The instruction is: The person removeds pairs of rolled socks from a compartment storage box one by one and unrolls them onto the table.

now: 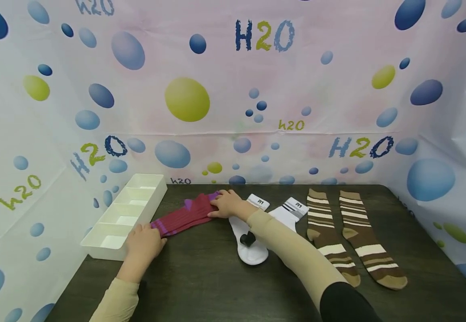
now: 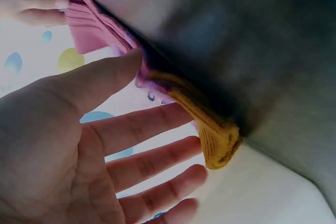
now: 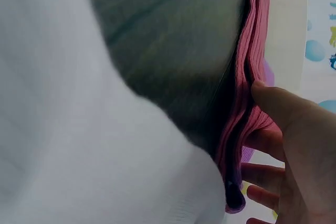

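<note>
A stacked pair of red ribbed socks (image 1: 184,217) with purple parts lies slantwise on the dark table. My left hand (image 1: 143,243) is at the socks' left end. In the left wrist view its fingers are spread, and the thumb lies against the socks beside their mustard-coloured end (image 2: 212,140). At the opposite end, my right hand (image 1: 230,203) rests on the socks. The right wrist view shows its thumb (image 3: 268,95) touching the edge of the red layers (image 3: 247,77), with the other fingers loosely bent and partly hidden.
A white tray (image 1: 158,192) with several compartments stands left of the socks. White socks (image 1: 253,250) lie partly under my right forearm, a small black object (image 1: 247,239) beside it. Brown striped socks (image 1: 371,250) lie farther right. A printed sheet (image 1: 233,89) hangs behind the table.
</note>
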Demonstrator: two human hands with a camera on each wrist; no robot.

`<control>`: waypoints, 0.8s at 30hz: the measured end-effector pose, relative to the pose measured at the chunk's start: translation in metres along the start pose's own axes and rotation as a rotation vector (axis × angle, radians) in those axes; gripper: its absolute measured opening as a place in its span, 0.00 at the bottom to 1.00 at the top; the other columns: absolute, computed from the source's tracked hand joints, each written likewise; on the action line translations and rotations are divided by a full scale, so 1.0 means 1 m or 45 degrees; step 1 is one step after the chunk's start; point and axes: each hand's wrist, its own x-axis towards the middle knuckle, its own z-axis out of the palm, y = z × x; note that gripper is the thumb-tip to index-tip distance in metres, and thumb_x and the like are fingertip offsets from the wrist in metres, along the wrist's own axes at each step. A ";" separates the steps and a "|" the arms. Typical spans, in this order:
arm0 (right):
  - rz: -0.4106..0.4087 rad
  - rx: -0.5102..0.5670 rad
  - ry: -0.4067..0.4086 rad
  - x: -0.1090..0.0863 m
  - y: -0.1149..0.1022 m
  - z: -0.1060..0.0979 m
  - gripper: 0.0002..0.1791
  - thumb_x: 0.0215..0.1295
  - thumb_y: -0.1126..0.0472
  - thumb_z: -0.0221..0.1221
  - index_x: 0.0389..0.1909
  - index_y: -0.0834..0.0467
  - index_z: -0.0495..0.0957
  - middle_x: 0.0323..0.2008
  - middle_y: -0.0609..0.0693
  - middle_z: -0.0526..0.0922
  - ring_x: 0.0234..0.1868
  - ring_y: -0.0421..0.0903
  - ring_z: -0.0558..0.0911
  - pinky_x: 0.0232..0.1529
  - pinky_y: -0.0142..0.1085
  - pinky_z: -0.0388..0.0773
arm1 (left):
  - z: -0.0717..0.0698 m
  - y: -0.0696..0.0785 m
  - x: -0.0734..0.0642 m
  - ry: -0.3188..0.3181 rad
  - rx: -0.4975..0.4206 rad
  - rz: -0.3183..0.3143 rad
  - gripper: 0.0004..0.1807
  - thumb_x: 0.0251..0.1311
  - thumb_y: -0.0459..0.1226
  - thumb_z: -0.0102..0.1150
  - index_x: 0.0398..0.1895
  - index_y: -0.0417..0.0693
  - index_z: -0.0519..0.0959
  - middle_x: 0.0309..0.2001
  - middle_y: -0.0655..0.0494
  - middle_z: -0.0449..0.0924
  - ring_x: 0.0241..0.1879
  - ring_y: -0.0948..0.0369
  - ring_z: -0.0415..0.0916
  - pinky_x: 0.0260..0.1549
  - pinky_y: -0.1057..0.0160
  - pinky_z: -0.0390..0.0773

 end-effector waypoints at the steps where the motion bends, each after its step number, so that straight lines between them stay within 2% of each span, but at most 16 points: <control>1: -0.004 -0.008 -0.002 -0.002 -0.002 -0.001 0.35 0.69 0.30 0.42 0.71 0.41 0.64 0.71 0.42 0.67 0.76 0.48 0.56 0.74 0.48 0.55 | 0.000 0.000 0.004 -0.012 0.002 0.000 0.22 0.55 0.47 0.67 0.32 0.32 0.82 0.33 0.38 0.76 0.40 0.42 0.71 0.41 0.43 0.73; 6: -0.048 -0.067 0.029 -0.014 -0.012 -0.001 0.36 0.66 0.27 0.42 0.69 0.40 0.67 0.68 0.41 0.71 0.73 0.47 0.61 0.72 0.47 0.58 | 0.000 0.002 0.026 -0.067 -0.014 0.009 0.13 0.61 0.37 0.56 0.31 0.32 0.82 0.38 0.37 0.73 0.45 0.42 0.67 0.45 0.41 0.71; 10: -0.104 -0.124 0.069 -0.025 -0.021 0.002 0.35 0.65 0.26 0.43 0.66 0.39 0.70 0.65 0.40 0.75 0.70 0.47 0.64 0.69 0.46 0.61 | 0.003 0.001 0.043 -0.116 -0.029 0.018 0.13 0.61 0.30 0.46 0.31 0.34 0.82 0.41 0.36 0.72 0.47 0.41 0.65 0.47 0.40 0.68; 19: -0.227 -0.164 0.094 -0.060 -0.036 0.004 0.34 0.63 0.25 0.45 0.65 0.36 0.71 0.59 0.38 0.79 0.66 0.44 0.67 0.66 0.42 0.64 | 0.005 -0.006 0.084 -0.091 0.080 0.131 0.12 0.63 0.31 0.46 0.30 0.37 0.81 0.40 0.37 0.69 0.48 0.42 0.60 0.47 0.42 0.59; 24: -0.308 -0.175 0.096 -0.079 -0.044 0.003 0.33 0.63 0.25 0.47 0.63 0.38 0.73 0.55 0.37 0.81 0.64 0.43 0.68 0.64 0.42 0.65 | 0.003 -0.009 0.104 -0.152 0.066 0.160 0.10 0.59 0.31 0.49 0.29 0.39 0.82 0.41 0.38 0.70 0.50 0.41 0.59 0.49 0.40 0.57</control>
